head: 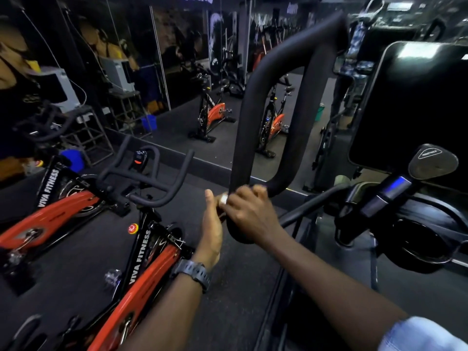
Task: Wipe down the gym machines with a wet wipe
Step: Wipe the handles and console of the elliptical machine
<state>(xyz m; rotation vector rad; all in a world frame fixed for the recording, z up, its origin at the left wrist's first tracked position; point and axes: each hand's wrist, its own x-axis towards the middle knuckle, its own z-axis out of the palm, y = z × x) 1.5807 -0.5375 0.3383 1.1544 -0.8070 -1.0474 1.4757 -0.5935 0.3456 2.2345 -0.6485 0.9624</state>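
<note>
A thick black looped handlebar (pixel 255 102) of a gym machine rises up the middle of the view. My right hand (pixel 249 211) is wrapped around its lower end. A small pale bit of wet wipe (pixel 223 198) shows between the fingers and the bar. My left hand (pixel 211 224), with a dark wristwatch (pixel 193 273) on the wrist, is held flat and upright against the left side of the same bar end, thumb up, touching the right hand. Most of the wipe is hidden by the fingers.
A red and black spin bike (pixel 141 252) stands at the lower left, its handlebars (pixel 147 173) close to my hands. The machine's black console (pixel 410 105) and a knob (pixel 433 160) are at the right. A mirror wall (pixel 177 59) ahead reflects more bikes. Dark rubber floor lies below.
</note>
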